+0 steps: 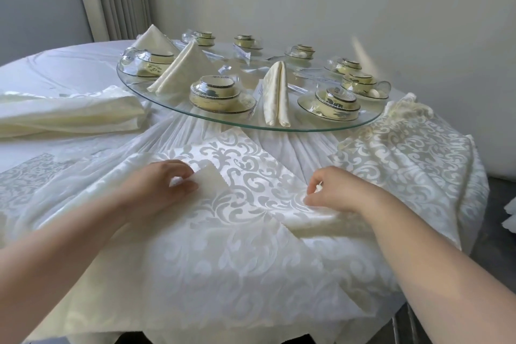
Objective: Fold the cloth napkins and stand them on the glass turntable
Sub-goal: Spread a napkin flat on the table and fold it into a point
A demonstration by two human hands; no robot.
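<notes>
The napkin (251,184) being worked lies spread flat on the near part of the surface (69,64), one corner pointing far toward the glass turntable (321,128). The left hand (159,184) pinches the napkin's left corner, which is turned over to show its plain underside. The right hand (337,190) pinches the right corner with curled fingers. This looks like the opening fold, both side corners about to be drawn inward. The next move likely calls for bringing them to meet along the middle with edges matched, then creasing.

Three folded napkins (275,92) stand on the turntable among wrapped cup sets (220,95). Unfolded napkins wait in a stack (69,112) at the left and a heap (405,148) at the right.
</notes>
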